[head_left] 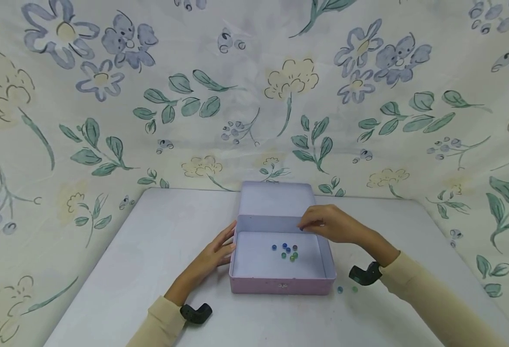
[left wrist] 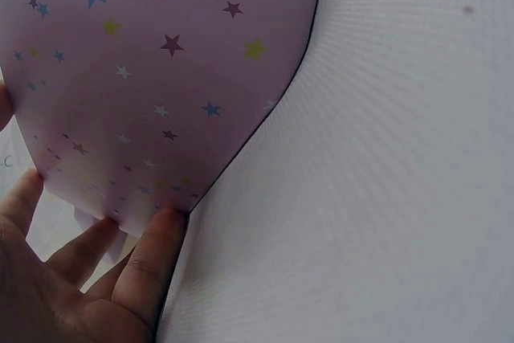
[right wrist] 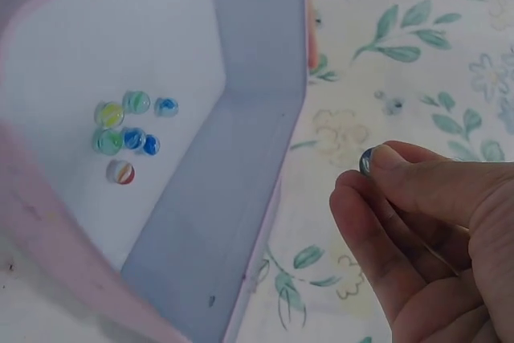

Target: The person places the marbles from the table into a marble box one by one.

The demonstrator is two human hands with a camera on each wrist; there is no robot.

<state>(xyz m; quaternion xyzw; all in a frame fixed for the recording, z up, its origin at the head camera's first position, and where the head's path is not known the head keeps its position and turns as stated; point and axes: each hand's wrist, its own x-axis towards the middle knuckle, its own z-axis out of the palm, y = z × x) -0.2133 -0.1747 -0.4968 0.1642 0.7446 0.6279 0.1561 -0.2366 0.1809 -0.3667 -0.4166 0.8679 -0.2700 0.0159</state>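
Note:
A pink-lilac box (head_left: 260, 286) stands with its lid (head_left: 276, 198) raised at the back. Inside lie several glass marbles: blue ones (right wrist: 167, 107), green ones (right wrist: 108, 141), a yellow one (right wrist: 110, 114) and one with red and orange swirls (right wrist: 121, 172). My right hand (head_left: 334, 224) is above the box's back right corner and pinches a dark blue marble (right wrist: 366, 161) between thumb and fingertip. With extended fingers my left hand (head_left: 213, 255) touches the box's left side; in the left wrist view its fingertips (left wrist: 165, 226) rest against the star-printed wall.
Right of the box's front corner, a blue marble (head_left: 340, 289) and a green marble (head_left: 355, 289) lie on the white table (head_left: 172, 231). A floral cloth (head_left: 254, 96) hangs behind the table. Dark wrist devices (head_left: 196, 313) are on both wrists.

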